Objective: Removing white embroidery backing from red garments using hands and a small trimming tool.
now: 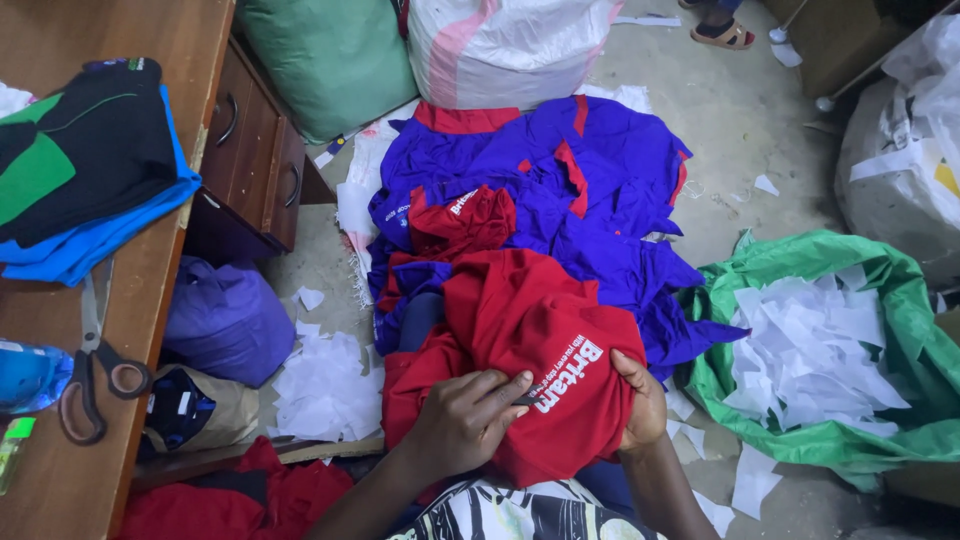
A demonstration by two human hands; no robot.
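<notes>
A red garment (530, 330) with white printed lettering lies stretched over my lap. My left hand (465, 420) rests on it, fingers pinching a small dark tool against the lettering. My right hand (640, 400) grips the cloth's right edge and holds it taut. Behind the garment, a heap of blue and red garments (590, 180) covers the floor.
A wooden desk (120, 330) on the left carries folded black, green and blue clothes (85, 170), scissors (90, 380) and a plastic bottle (25, 375). A green sack (880, 430) of white paper scraps sits right. Stuffed sacks (500, 50) stand behind; a purple bag (225, 320) by the desk.
</notes>
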